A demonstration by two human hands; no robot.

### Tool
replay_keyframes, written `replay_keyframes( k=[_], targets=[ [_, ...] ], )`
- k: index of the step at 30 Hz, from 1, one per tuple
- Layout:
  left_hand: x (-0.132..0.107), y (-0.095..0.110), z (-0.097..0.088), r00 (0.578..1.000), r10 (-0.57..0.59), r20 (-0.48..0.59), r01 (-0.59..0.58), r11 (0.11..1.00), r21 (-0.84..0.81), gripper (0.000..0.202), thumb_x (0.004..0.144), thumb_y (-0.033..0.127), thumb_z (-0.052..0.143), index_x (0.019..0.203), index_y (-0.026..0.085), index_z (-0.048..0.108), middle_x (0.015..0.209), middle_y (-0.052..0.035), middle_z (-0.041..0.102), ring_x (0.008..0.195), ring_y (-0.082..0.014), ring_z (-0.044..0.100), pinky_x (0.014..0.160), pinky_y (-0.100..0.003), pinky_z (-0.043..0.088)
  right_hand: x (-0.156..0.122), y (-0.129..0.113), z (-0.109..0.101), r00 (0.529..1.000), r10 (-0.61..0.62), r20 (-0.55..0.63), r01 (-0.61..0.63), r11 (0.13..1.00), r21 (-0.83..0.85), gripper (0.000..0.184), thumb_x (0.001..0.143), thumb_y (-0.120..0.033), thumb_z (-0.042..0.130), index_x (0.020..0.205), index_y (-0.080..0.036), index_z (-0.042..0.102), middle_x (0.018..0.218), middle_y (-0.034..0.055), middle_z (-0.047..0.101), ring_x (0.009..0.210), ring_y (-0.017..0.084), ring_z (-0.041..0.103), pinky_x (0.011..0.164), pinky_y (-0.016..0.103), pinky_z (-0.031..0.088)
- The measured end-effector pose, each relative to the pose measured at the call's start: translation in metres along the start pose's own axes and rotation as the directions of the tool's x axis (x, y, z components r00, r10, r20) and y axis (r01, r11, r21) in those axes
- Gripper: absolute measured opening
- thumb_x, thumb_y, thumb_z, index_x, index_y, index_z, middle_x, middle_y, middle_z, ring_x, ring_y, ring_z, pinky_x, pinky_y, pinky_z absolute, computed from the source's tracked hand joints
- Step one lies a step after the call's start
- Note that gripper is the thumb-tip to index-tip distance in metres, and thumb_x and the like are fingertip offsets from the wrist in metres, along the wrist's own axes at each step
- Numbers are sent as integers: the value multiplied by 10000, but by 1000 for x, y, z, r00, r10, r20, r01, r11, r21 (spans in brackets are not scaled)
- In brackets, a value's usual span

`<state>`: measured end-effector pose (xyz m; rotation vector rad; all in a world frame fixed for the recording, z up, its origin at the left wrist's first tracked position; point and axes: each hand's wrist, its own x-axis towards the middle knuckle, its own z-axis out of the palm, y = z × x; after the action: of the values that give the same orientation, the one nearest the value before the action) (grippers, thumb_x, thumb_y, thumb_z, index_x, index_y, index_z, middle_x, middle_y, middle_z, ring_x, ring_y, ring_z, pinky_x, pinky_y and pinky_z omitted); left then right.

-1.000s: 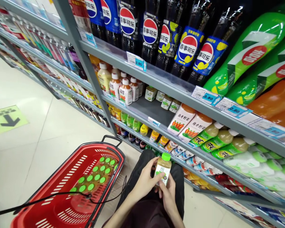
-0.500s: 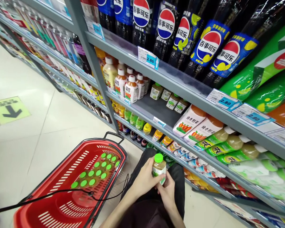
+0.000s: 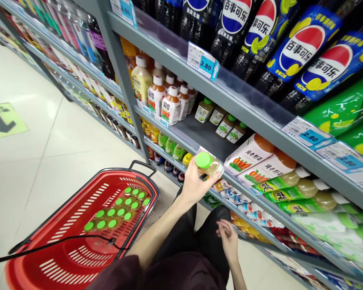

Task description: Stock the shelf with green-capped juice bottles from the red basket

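Green-capped small plastic bottle of pale juice (image 3: pixel 211 166) lies tilted in the left hand (image 3: pixel 195 186), whose fingers wrap round its body, just in front of the grey metal shelf (image 3: pixel 199 139). The right hand (image 3: pixel 226 235) hangs loosely open and empty. The bottle looks light, stiff and perhaps slippery at the label, so mid-body seems the surest grip.

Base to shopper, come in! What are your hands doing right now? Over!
Left hand shut on green-capped bottle, up at the shelf edge. Right hand open, empty, low by the lap. Red basket at left, green caps inside.
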<state>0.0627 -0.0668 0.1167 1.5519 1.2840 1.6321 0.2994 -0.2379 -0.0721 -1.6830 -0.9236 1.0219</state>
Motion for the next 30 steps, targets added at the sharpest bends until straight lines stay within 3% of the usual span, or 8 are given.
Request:
replay_keyframes(
  k=[2, 4, 6, 9, 15, 30],
  targets=[
    [29, 1, 10, 990, 121, -75, -119, 992, 37, 746, 871, 535, 725, 1463, 187, 434, 1413, -155, 583, 1322, -293, 575, 1147, -448, 463, -3, 26, -13, 1000, -4, -28, 1, 996, -84, 522, 774, -606, 777, 1042, -162, 721, 959, 140, 819, 711, 253, 764, 653, 372, 622],
    [57, 1, 23, 978, 195, -77, -187, 978, 93, 770, 879, 540, 720, 1484, 186, 400, 1453, -165, 550, 1360, -297, 539, 1176, -466, 430, -6, 47, -22, 998, -16, -63, 6, 988, -152, 501, 766, -614, 767, 980, -162, 737, 896, 135, 820, 758, 275, 778, 702, 389, 629],
    [81, -3, 38, 973, 228, -23, -223, 964, 142, 763, 886, 517, 720, 1481, 165, 398, 1462, -180, 531, 1382, -304, 509, 1193, -465, 405, -7, 61, -27, 991, -29, -130, 6, 985, -175, 485, 773, -615, 745, 954, -166, 737, 897, 138, 820, 784, 284, 784, 693, 385, 630],
    [106, -11, 61, 978, 180, 104, -199, 954, 223, 763, 873, 454, 741, 1475, 127, 404, 1451, -203, 519, 1367, -329, 503, 1166, -470, 428, -3, 69, -27, 984, -22, -176, -10, 984, -179, 468, 795, -595, 707, 974, -163, 726, 913, 136, 820, 713, 261, 772, 637, 364, 618],
    [114, -26, 93, 945, 133, 299, -229, 922, 314, 715, 852, 383, 734, 1463, 152, 445, 1402, -185, 536, 1304, -343, 532, 1057, -469, 517, 7, 72, -23, 996, -3, -87, -18, 970, -243, 429, 811, -573, 678, 957, -171, 715, 829, 106, 807, 681, 245, 752, 699, 375, 613],
    [143, -34, 123, 893, 31, 449, -250, 864, 437, 737, 829, 330, 763, 1461, 129, 443, 1347, -222, 570, 1237, -385, 594, 958, -464, 550, 10, 74, -24, 997, 35, -70, -54, 957, -287, 391, 844, -553, 629, 942, -185, 720, 802, 81, 789, 681, 247, 751, 697, 361, 599]
  ],
)
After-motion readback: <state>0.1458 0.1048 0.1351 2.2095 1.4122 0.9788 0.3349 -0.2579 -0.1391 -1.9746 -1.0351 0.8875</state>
